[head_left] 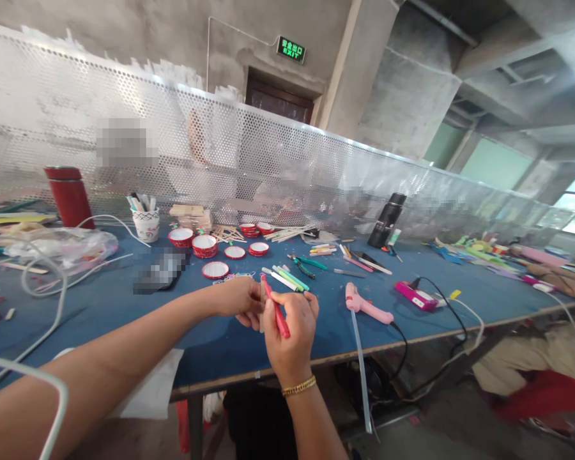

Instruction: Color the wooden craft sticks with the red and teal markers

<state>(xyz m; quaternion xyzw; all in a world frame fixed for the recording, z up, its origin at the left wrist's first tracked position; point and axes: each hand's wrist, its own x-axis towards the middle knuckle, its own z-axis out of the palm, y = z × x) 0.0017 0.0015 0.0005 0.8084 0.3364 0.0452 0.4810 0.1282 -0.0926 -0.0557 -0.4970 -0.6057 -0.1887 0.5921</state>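
Observation:
My right hand [292,326], with a gold chain bracelet at the wrist, is closed around a red marker pen [280,319]. The pen slants up and away, its far end close to my left fingers. My left hand [240,300] is closed in a pinch on a thin pale stick [262,324], mostly covered by the fingers. Both hands meet above the front part of the blue table [211,354]. Just beyond them lie several white and green markers [287,279] and small coloured clips [239,276]. A red-rimmed white lid [215,270] lies beyond my left hand.
Right of my hands rests a pink glue gun [367,306] with its cord. Pliers [306,263], a phone [160,271], red-rimmed lids [204,245], wooden sticks [287,233] and a pen cup [145,222] lie farther back. White cables [60,300] loop at left; a perforated metal screen [268,160] stands behind.

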